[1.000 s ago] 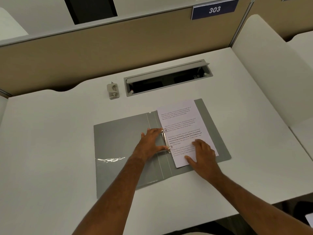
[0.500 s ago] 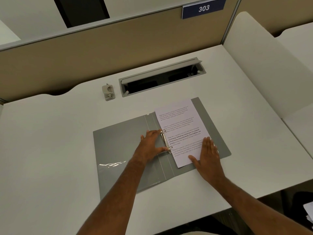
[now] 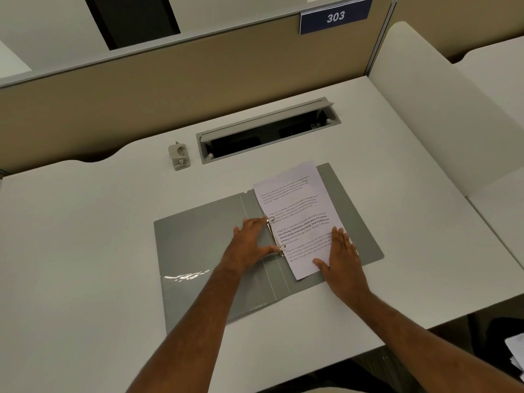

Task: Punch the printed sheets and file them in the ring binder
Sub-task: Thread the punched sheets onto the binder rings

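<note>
**Seating printed sheets on the binder rings**

The open grey plastic ring binder [image 3: 204, 236] lies flat on the white desk [image 3: 85, 222]. The white printed paper sheets [image 3: 295, 214] rest on its right-hand cover, their punched edge at the metal ring mechanism [image 3: 275, 236]. The left hand [image 3: 249, 242] spans the mechanism, forefinger at the far ring and thumb at the near ring, probably to press them shut. The right hand [image 3: 340, 256] lies flat, fingers straight, pinning the sheets so the holes stay aligned. The small grey hole punch [image 3: 178, 156] stands well beyond the fingertips.
</note>
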Motion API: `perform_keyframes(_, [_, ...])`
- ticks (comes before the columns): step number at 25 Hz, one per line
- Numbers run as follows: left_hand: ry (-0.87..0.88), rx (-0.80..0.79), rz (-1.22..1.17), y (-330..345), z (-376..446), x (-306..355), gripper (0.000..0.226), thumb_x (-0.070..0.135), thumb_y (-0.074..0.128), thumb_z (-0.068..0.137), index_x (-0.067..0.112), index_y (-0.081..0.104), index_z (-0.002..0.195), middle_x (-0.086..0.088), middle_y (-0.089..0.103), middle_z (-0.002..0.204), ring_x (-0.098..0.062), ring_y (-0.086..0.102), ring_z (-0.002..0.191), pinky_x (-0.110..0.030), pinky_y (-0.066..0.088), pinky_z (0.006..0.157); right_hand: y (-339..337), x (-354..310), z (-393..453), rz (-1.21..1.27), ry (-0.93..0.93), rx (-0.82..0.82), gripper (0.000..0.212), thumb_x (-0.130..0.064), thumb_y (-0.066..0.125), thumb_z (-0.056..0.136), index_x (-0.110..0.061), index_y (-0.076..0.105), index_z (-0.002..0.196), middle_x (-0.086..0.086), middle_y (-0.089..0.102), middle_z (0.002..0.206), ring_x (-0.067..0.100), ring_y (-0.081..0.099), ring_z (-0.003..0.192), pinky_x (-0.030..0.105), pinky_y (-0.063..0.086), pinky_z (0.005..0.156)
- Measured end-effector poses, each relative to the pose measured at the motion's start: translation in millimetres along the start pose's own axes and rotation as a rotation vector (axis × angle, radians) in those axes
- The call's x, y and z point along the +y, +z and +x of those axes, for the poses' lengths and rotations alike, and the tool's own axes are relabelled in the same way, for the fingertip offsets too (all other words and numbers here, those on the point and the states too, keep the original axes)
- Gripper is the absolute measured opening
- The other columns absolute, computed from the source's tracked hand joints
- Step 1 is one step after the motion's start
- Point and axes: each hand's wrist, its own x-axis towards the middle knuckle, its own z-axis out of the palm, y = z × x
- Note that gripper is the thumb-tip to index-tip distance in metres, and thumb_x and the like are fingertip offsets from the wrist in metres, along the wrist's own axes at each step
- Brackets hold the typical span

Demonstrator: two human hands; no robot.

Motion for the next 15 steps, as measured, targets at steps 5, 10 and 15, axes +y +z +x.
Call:
perform_keyframes(5, [-0.012, -0.004, 0.019, 0, 1, 0, 0.099, 0.057, 0.078, 0.08, 0.026, 0.028, 0.16, -0.004, 0.03, 0.165, -0.028, 0.021, 0.156, -0.054, 0.009, 0.127, -3, -2, 2, 0.066, 0.007, 0.046, 0.1, -0.045, 0.068, 0.089, -0.017, 0.002, 0.159, 0.007, 0.012, 0.167, 0.029, 0.017, 0.153, 0.047, 0.018, 0.124])
perform_keyframes(10, [-0.013, -0.006, 0.011, -2, -1, 2, 0.098, 0.055, 0.079, 0.08, 0.026, 0.029, 0.159, -0.004, 0.031, 0.165, -0.028, 0.022, 0.156, -0.055, 0.008, 0.127, -19, -4, 15, 0.058, 0.115, 0.119, 0.117, -0.052, 0.089, 0.064, -0.015, 0.021, 0.152, 0.011, 0.035, 0.152, 0.032, 0.036, 0.139, 0.05, 0.033, 0.113])
perform_keyframes(15, [-0.014, -0.003, 0.004, -3, -3, 4, 0.097, 0.054, 0.079, 0.08, 0.027, 0.029, 0.159, -0.004, 0.031, 0.165, -0.028, 0.021, 0.155, -0.055, 0.009, 0.127, -24, -4, 30, 0.079, 0.203, 0.03, 0.114, -0.049, 0.093, 0.057, -0.014, 0.031, 0.145, 0.013, 0.047, 0.138, 0.034, 0.047, 0.127, 0.049, 0.045, 0.104])
